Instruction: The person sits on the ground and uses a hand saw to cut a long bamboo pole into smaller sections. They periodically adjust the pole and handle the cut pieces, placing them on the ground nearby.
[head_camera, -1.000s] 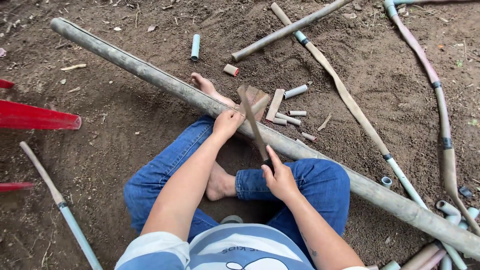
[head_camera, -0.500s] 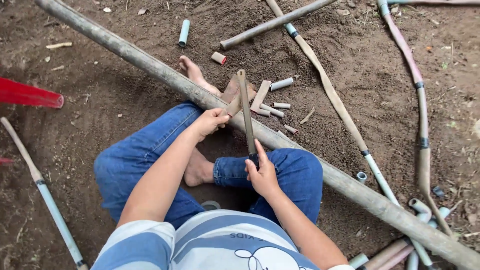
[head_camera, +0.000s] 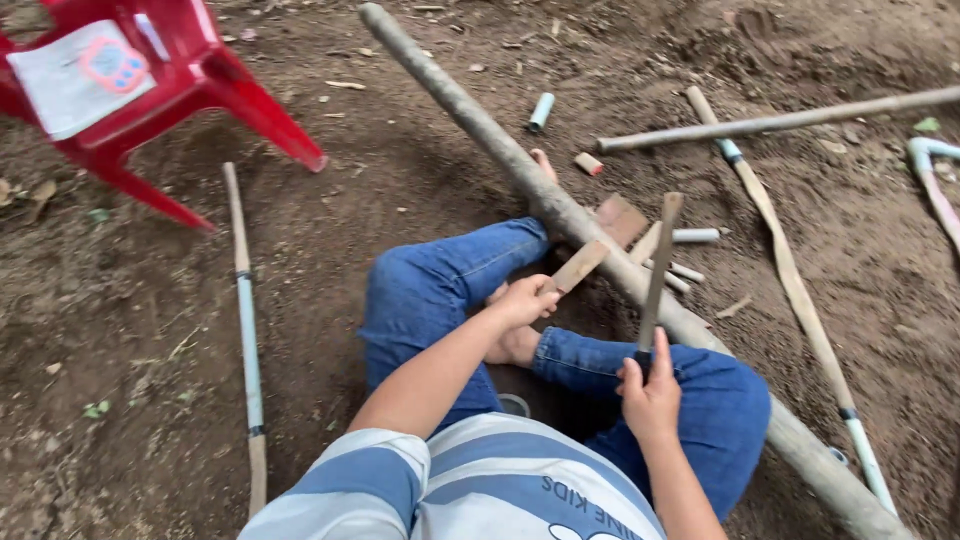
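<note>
1. top left: red plastic chair (head_camera: 215, 75) on the dirt, with a pale square sheet (head_camera: 75, 75) lying on its seat, a pink and blue picture printed in the middle of the sheet.
2. no other package or sign in view; only a striped shirt with upside-down lettering at the bottom edge.
3. left hand (head_camera: 522, 298) clenched around the lower end of a flat brown bamboo slat (head_camera: 578, 265), short and rectangular, angled up and to the right toward the long pole.
4. right hand (head_camera: 650, 395) wrapped around the handle of a long dark blade (head_camera: 658, 265), narrow and dull, standing nearly upright with its tip above the pole.
5. long grey bamboo pole (head_camera: 480, 120) running diagonally from top centre to bottom right, passing over the legs in blue jeans (head_camera: 440, 285); a bare foot just beside it near the top.
6. slat just left of the blade, both close to the pole; contact between them cannot be told.
7. cut bamboo pieces (head_camera: 690, 237) scattered just right of the pole, pale and short.
8. thin bamboo stick (head_camera: 245, 320) lying on the dirt at left, brown with a pale bluish middle; more long strips (head_camera: 790, 280) at right.
</note>
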